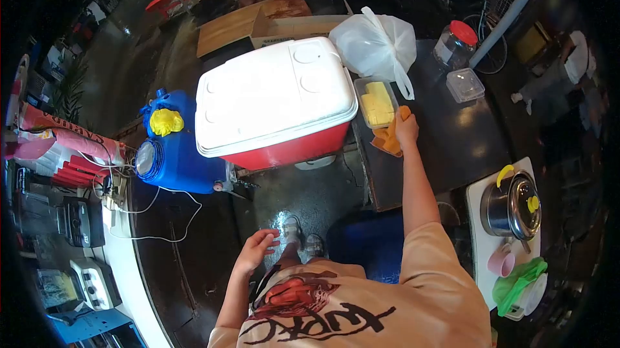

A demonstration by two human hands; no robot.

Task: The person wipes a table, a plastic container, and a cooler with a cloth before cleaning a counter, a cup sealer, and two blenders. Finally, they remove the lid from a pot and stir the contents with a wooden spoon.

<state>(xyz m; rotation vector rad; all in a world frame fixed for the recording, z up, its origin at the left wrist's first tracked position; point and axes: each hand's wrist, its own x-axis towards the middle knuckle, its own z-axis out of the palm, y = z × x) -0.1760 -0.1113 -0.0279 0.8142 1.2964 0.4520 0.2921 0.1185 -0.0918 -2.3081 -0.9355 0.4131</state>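
My right hand (406,130) is closed on an orange cloth (387,140) at the edge of the dark table (445,148). Just beyond it sits a clear plastic container (371,83) with yellow blocks (377,104) inside. My left hand (259,250) hangs over the floor by my body, its fingers apart and nothing in them. A red cooler with a white lid (271,96) stands left of the container. Behind the container lies a knotted translucent plastic bag (378,44).
A red-lidded jar (455,44) and a small clear box (465,85) stand at the back right. On the right are a metal pot (507,209), a pink cup (500,262) and a green bag (520,283). A blue jug (184,154) stands left, near a white cable.
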